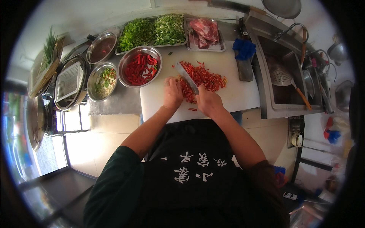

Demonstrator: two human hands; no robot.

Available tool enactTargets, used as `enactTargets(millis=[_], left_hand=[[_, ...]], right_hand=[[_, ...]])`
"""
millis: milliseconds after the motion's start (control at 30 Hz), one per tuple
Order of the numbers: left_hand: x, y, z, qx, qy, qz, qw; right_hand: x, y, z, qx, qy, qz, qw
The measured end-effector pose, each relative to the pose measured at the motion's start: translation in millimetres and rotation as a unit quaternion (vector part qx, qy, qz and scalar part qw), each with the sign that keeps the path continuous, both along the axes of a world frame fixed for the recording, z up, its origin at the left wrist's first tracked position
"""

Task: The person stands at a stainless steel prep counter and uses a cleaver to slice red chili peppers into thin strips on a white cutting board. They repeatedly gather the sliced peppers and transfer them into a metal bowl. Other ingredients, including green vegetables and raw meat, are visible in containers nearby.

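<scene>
My right hand [210,100] grips the handle of a broad-bladed kitchen knife [186,74], whose blade slants away to the upper left. Under and beside the blade, a heap of chopped red chillies [206,75] covers the middle of a white cutting board [154,104]. My left hand [172,94] rests on the board just left of the blade, fingers curled by the heap's edge. Whatever lies under those fingertips is hidden. Beyond my left hand, a steel bowl [121,74] holds whole red chillies [139,68]. One loose chilli piece [192,109] lies nearer to me.
Behind the board are a tray of chopped greens [137,34] and a tray with raw meat [204,30]. A blue cloth [244,49] lies on a dark block [245,69] at right, beside a steel sink [263,97]. Smaller bowls [94,97] and a white basket [68,81] stand left.
</scene>
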State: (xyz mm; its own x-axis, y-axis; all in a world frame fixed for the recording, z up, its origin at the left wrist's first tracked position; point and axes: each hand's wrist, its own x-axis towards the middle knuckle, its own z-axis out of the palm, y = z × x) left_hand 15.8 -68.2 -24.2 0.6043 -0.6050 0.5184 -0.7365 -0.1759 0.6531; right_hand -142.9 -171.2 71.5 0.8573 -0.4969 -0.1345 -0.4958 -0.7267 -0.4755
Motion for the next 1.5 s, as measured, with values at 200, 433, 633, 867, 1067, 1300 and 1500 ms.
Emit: enactTargets(millis=[200, 433, 633, 867, 1067, 1300, 1500], left_hand=[[-16.1, 10.7, 1.1, 0.147, -0.066, 0.04, 0.986], [-19.0, 8.9, 3.2, 0.206, -0.032, 0.028, 0.978], [-17.2, 4.2, -2.4, 0.208, -0.075, 0.041, 0.974], [-6.9, -15.7, -11.1, 0.135, -0.066, -0.002, 0.989], [2.1, 3.5, -12.8, 0.092, -0.013, -0.044, 0.995], [-13.6, 5.8, -2.6, 0.156, -0.053, -0.008, 0.986], [-15.3, 2.2, -3.6, 0.16, -0.086, 0.009, 0.983]], right_hand=[[-9.6, 17.3, 18.5, 0.115, 0.056, 0.014, 0.992], [7.5, 26.8, -1.2, 0.051, 0.09, 0.024, 0.994], [37.0, 19.7, -30.7, 0.033, 0.034, -0.007, 0.999], [17.0, -7.8, -32.3, 0.017, -0.057, -0.029, 0.998], [-1.8, 9.7, 6.1, 0.018, 0.019, 0.011, 1.0], [7.4, 20.4, -11.0, 0.041, 0.081, 0.01, 0.996], [23.3, 23.4, -18.4, 0.046, 0.078, -0.023, 0.996]])
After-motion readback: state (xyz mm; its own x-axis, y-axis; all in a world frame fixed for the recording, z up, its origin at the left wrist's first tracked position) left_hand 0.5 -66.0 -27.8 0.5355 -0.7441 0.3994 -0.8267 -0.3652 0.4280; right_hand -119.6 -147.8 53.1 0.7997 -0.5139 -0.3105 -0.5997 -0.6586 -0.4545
